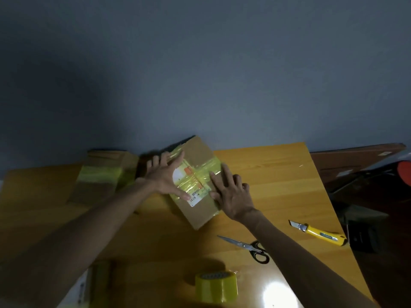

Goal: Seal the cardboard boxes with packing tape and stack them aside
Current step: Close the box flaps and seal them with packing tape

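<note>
white label (193,201) on the taped box (198,215) reads roughly "m1 0236" (rotated, blurred).

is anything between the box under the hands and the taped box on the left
Nothing visible. The box sits close beside the left box; scissors, knife and tape roll lie on its near and right sides.

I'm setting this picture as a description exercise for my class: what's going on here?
A person presses both hands on a taped cardboard box on the wooden table: the left hand spread over its top, the right hand along its right edge. A second box, also taped, sits to the left. The tape roll, scissors and yellow utility knife lie apart, untouched.
</note>
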